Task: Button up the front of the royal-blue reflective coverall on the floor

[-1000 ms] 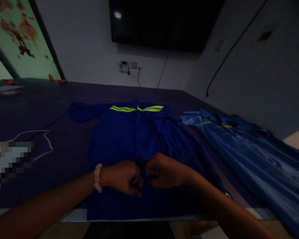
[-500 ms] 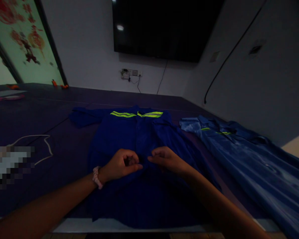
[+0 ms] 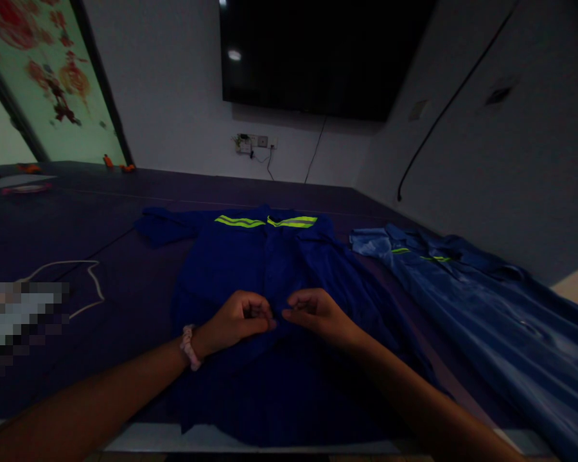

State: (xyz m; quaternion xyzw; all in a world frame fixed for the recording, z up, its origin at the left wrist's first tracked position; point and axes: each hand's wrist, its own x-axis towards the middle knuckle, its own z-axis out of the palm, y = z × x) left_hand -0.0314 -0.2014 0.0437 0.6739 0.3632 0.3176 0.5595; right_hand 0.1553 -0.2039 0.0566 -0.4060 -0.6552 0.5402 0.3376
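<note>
A dark blue work jacket with yellow-green reflective strips across its chest lies spread out, front side up, with its collar at the far end. Over the lower part of its front opening, my left hand is closed, thumb and fingers pinching the jacket's cloth near the front edge. A pink scrunchie circles the left wrist. Just to the right, my right hand is curled the same way on the cloth, its fingertips a small gap from the left ones. Any button between them is too dark to make out.
A second, lighter blue garment with reflective strips lies along the right side by the wall. At left are a white cable and a blurred-out device. A large black screen hangs on the far wall.
My right hand has come slightly left, so the fingertips of both hands are closer together. The jacket lies much as before, and the view has shifted a little.
</note>
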